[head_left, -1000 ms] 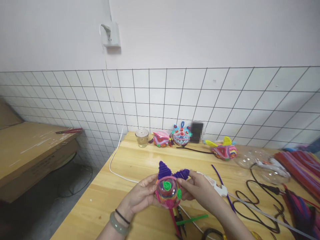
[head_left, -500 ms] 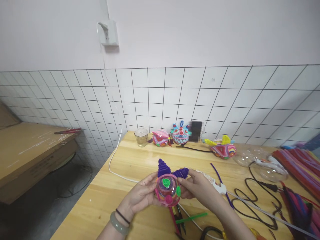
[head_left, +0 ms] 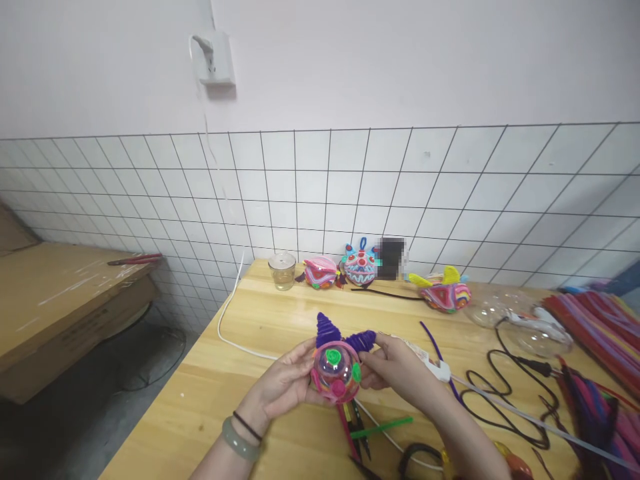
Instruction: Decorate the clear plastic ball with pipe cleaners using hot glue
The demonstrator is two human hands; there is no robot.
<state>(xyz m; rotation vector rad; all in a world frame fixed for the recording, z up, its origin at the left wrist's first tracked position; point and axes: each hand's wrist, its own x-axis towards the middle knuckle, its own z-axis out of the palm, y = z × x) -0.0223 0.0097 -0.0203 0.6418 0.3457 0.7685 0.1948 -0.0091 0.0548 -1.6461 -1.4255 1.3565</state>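
Note:
Between my hands is a clear plastic ball ornament (head_left: 338, 375) wound with coloured pipe cleaners, with green and pink spiral discs on its front. Two purple pipe-cleaner ears (head_left: 328, 331) stick up from its top. My left hand (head_left: 290, 381) wraps the ball's left side. My right hand (head_left: 393, 365) has its thumb and fingers pinched on the right-hand ear, beside the ball. Below the ball lie a green pipe cleaner (head_left: 383, 427) and dark pen-like tools (head_left: 361, 430), partly hidden. A white glue gun (head_left: 435, 365) rests behind my right hand.
Finished-looking decorated balls (head_left: 360, 267) stand along the wall with a glass of liquid (head_left: 283, 271). At the right are clear plastic shells (head_left: 537, 335), a tangled black cable (head_left: 493, 400) and bundles of pipe cleaners (head_left: 595, 333). A cardboard-topped surface (head_left: 65, 280) stands at the left.
The view has tilted slightly, so the background sits a little higher. Both hands keep the same hold on the ball and ear, with hardly any movement.

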